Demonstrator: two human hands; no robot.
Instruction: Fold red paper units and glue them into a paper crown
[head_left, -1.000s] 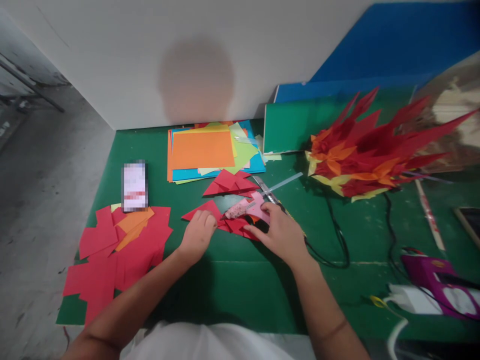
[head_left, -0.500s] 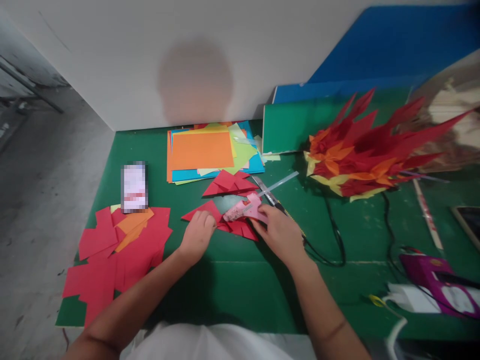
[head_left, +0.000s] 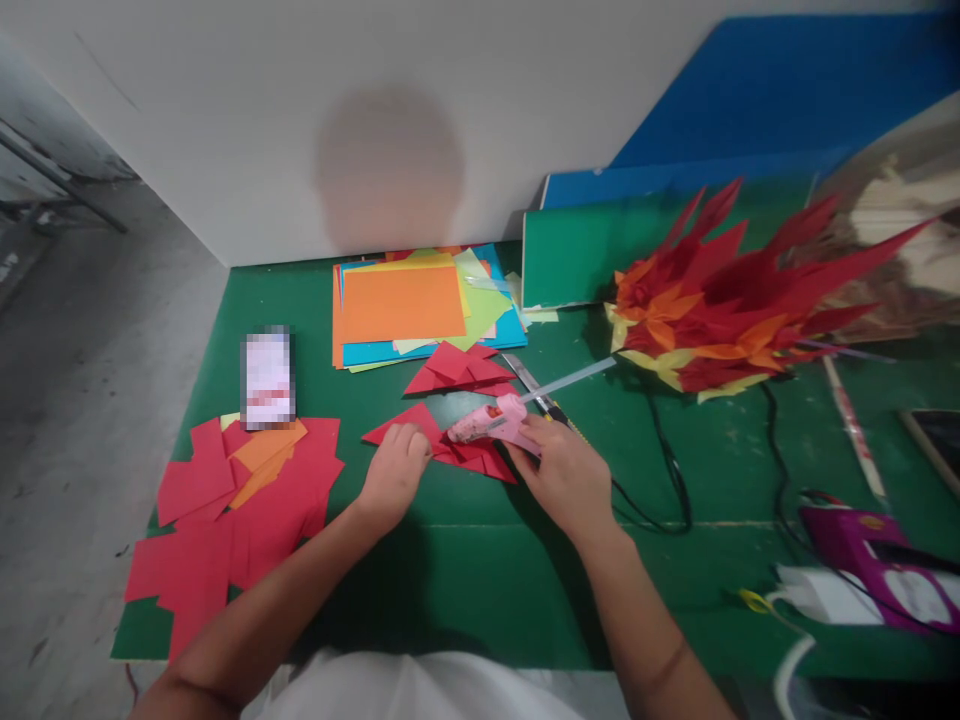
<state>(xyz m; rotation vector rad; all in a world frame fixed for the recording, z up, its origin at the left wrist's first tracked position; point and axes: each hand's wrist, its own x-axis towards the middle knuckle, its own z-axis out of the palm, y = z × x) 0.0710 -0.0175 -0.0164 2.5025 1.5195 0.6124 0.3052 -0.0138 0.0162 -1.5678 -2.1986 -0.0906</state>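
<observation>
Right hand (head_left: 568,478) grips pink glue gun (head_left: 487,420) over folded red paper (head_left: 478,462), centre of green table (head_left: 510,595) — left hand (head_left: 396,470), fingers curled, holds paper. Second red fold (head_left: 456,369) just beyond; spiky paper arrangement (head_left: 720,310) far right.

No lettering can be read; the phone's screen (head_left: 268,380) is blurred into blocks.

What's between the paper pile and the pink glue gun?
In the head view, a folded red paper lies between the pile and the glue gun, with the cutter beside its right end.
</observation>
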